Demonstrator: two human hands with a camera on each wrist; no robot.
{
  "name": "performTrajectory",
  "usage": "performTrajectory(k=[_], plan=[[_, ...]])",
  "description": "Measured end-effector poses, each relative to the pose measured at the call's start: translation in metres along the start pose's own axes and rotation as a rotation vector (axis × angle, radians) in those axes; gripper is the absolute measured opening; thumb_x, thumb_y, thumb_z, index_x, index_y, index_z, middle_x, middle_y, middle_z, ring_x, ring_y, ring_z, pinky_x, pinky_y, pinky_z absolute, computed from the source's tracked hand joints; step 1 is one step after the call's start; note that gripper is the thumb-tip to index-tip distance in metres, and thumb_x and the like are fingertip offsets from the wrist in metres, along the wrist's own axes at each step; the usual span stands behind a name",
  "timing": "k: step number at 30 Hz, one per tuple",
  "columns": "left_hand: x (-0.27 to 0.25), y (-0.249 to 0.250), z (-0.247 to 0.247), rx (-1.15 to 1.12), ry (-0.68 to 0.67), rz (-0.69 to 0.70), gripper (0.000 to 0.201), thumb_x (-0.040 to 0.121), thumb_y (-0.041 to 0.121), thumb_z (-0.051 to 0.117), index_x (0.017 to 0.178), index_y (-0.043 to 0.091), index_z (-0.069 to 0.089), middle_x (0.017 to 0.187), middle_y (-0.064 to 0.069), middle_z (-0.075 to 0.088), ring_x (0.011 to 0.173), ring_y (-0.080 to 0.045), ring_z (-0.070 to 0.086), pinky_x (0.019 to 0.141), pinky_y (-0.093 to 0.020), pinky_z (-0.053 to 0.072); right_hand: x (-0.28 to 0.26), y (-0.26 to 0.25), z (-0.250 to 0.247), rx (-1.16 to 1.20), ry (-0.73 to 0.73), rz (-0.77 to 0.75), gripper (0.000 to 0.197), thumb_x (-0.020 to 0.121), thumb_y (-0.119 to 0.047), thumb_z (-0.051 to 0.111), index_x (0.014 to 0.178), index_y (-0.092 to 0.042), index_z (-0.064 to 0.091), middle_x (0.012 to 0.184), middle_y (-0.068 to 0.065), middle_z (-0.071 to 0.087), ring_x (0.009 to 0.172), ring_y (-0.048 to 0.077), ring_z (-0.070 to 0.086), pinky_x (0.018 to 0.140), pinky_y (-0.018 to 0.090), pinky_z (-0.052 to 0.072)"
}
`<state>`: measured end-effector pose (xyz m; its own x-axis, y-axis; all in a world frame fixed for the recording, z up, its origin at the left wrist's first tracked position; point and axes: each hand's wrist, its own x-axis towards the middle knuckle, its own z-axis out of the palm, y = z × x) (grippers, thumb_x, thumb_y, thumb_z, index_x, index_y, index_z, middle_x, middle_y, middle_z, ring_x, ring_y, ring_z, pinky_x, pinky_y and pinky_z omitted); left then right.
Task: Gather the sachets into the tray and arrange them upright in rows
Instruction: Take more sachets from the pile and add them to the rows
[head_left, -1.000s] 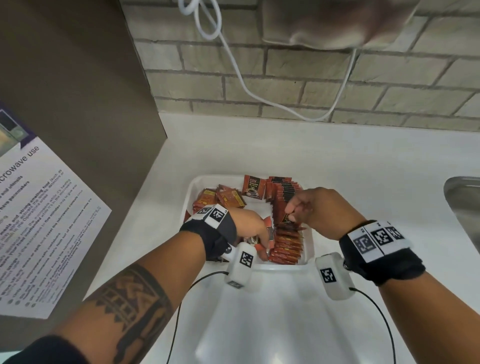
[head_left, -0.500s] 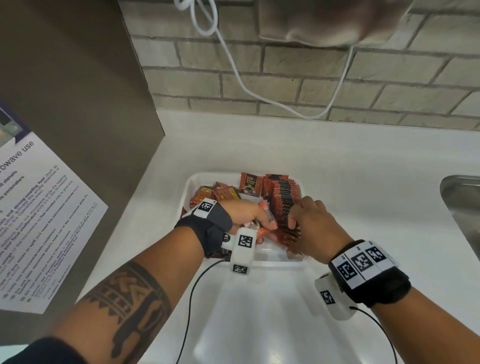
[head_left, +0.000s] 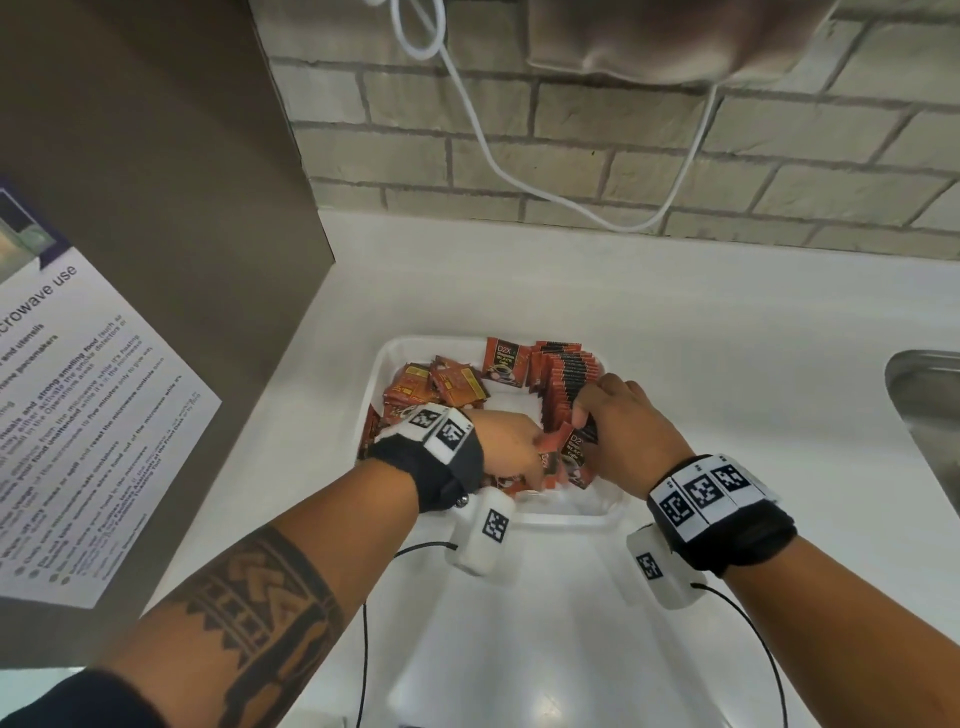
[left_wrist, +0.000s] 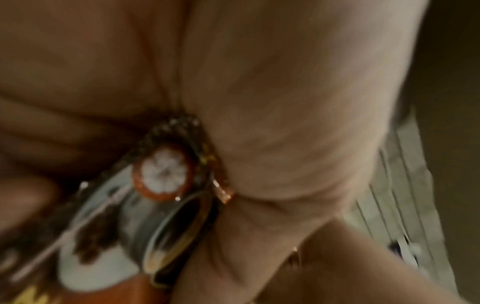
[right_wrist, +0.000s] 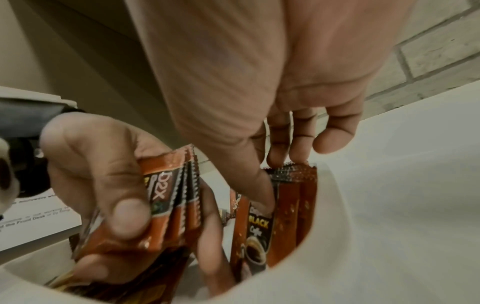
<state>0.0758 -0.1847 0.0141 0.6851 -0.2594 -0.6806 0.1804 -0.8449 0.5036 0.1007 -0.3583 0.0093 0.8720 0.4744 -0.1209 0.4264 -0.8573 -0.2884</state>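
The left hand (right_wrist: 103, 185) is gripping a bunch of sachets (right_wrist: 171, 205) over the tray (head_left: 566, 512). The right hand (head_left: 623, 431) is pinching upright sachets (right_wrist: 291, 201) in the row

The sachets (head_left: 563, 384) are orange-red with black bands and a coffee-cup print, standing in a white tray (head_left: 566, 512) on a white counter (head_left: 675, 322). The far wall (head_left: 623, 130) is pale grey brick, and both wristbands (head_left: 719, 499) are black with black-and-white square markers.
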Motion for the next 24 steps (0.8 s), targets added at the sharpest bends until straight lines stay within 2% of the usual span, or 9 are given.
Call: performTrajectory(k=[3, 8, 9, 12, 13, 16, 19, 22, 24], plan=[[0.003, 0.020, 0.006, 0.200, -0.001, 0.025, 0.032, 0.089, 0.027, 0.069, 0.116, 0.010, 0.065, 0.101, -0.005, 0.065, 0.086, -0.021, 0.059, 0.068, -0.028, 0.047, 0.000, 0.000, 0.001, 0.025, 0.007, 0.000, 0.029, 0.076, -0.016, 0.073, 0.097, -0.022, 0.054, 0.110, -0.003, 0.051, 0.100, 0.021, 0.046, 0.082, 0.039, 0.050], [0.008, 0.042, 0.011, 0.424, 0.001, 0.097, 0.035, 0.094, 0.023, 0.064, 0.125, 0.008, 0.062, 0.105, -0.007, 0.060, 0.090, -0.020, 0.052, 0.059, -0.023, 0.039, 0.003, 0.004, 0.000, 0.028, 0.044, 0.011, 0.038, 0.077, -0.014, 0.075, 0.107, -0.020, 0.053, 0.109, -0.002, 0.051, 0.098, 0.019, 0.048, 0.079, 0.035, 0.048], [0.009, 0.043, 0.012, 0.458, -0.002, 0.117, 0.038, 0.096, 0.023, 0.063, 0.130, 0.008, 0.059, 0.111, -0.007, 0.061, 0.093, -0.020, 0.052, 0.061, -0.024, 0.039, 0.003, 0.005, -0.002, 0.031, 0.051, 0.018, 0.040, 0.076, -0.016, 0.077, 0.108, -0.019, 0.054, 0.107, -0.001, 0.051, 0.097, 0.019, 0.049, 0.079, 0.034, 0.049], [0.014, 0.041, 0.017, 0.499, -0.011, 0.177, 0.057, 0.096, 0.023, 0.062, 0.149, 0.013, 0.044, 0.141, -0.007, 0.055, 0.119, -0.023, 0.053, 0.089, -0.027, 0.043, 0.005, 0.009, -0.008, 0.073, 0.067, 0.030, 0.040, 0.072, -0.018, 0.082, 0.104, -0.019, 0.058, 0.098, -0.001, 0.052, 0.089, 0.021, 0.054, 0.075, 0.033, 0.050], [0.016, 0.040, 0.018, 0.505, -0.016, 0.182, 0.060, 0.096, 0.023, 0.062, 0.151, 0.013, 0.041, 0.144, -0.007, 0.052, 0.123, -0.023, 0.052, 0.093, -0.027, 0.042, 0.006, 0.011, -0.011, 0.085, 0.063, 0.034, 0.038, 0.071, -0.018, 0.083, 0.101, -0.019, 0.060, 0.096, -0.001, 0.055, 0.087, 0.021, 0.056, 0.074, 0.032, 0.050], [0.022, 0.038, 0.018, 0.455, -0.023, 0.166, 0.050, 0.094, 0.021, 0.064, 0.142, 0.012, 0.054, 0.135, -0.008, 0.061, 0.105, -0.020, 0.056, 0.077, -0.023, 0.044, 0.009, 0.015, -0.016, 0.106, 0.014, 0.046, 0.028, 0.072, -0.015, 0.084, 0.092, -0.022, 0.066, 0.092, 0.000, 0.063, 0.082, 0.019, 0.059, 0.073, 0.030, 0.050], [0.024, 0.039, 0.017, 0.488, -0.040, 0.129, 0.039, 0.088, 0.021, 0.067, 0.126, 0.011, 0.065, 0.119, -0.010, 0.068, 0.091, -0.022, 0.056, 0.066, -0.025, 0.043, 0.010, 0.016, -0.016, 0.123, -0.013, 0.063, 0.023, 0.075, -0.014, 0.082, 0.090, -0.024, 0.069, 0.086, -0.002, 0.069, 0.079, 0.017, 0.062, 0.073, 0.029, 0.051], [0.023, 0.040, 0.016, 0.501, -0.055, 0.122, 0.035, 0.089, 0.020, 0.066, 0.123, 0.010, 0.065, 0.117, -0.010, 0.069, 0.091, -0.023, 0.056, 0.061, -0.023, 0.040, 0.010, 0.016, -0.015, 0.139, -0.010, 0.067, 0.024, 0.076, -0.014, 0.082, 0.096, -0.022, 0.072, 0.091, -0.002, 0.069, 0.084, 0.017, 0.063, 0.077, 0.029, 0.052], [0.022, 0.040, 0.017, 0.510, -0.060, 0.125, 0.042, 0.090, 0.019, 0.065, 0.131, 0.011, 0.061, 0.123, -0.011, 0.066, 0.099, -0.025, 0.059, 0.069, -0.025, 0.046, 0.009, 0.015, -0.013, 0.123, -0.007, 0.038, 0.026, 0.076, -0.015, 0.082, 0.099, -0.021, 0.072, 0.099, 0.000, 0.065, 0.088, 0.018, 0.061, 0.079, 0.029, 0.050]])
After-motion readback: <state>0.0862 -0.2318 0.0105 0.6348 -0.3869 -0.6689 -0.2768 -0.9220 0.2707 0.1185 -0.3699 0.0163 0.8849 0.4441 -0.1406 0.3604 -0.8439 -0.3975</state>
